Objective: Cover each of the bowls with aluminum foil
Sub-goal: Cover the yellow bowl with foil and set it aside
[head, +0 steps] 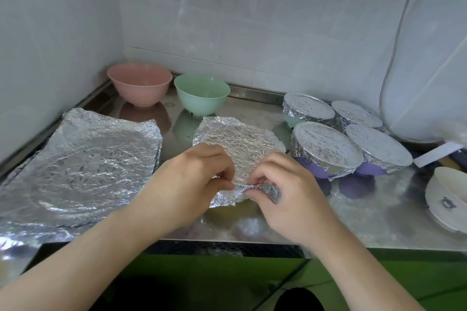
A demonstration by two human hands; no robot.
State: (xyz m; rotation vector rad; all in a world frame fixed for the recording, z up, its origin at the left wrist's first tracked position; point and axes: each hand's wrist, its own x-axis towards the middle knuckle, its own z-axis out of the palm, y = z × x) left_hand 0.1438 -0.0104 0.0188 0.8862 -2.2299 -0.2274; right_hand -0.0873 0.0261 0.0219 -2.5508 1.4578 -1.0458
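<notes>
A crinkled foil sheet [240, 141] lies over a bowl at the middle of the steel counter; the bowl itself is almost hidden beneath it. My left hand [187, 182] and my right hand [285, 192] both pinch the near edge of this foil, folding it down over the rim. A pink bowl [139, 86] and a green bowl [201, 93] stand uncovered at the back. Several foil-covered bowls [326, 146] are grouped at the right, two of them on purple bowls.
A stack of loose foil sheets [80, 164] lies on the left of the counter [379, 204]. A white bowl [447, 199] leans at the right edge. A white bag-like shape [429, 58] stands at the back right. Walls close in at left and behind.
</notes>
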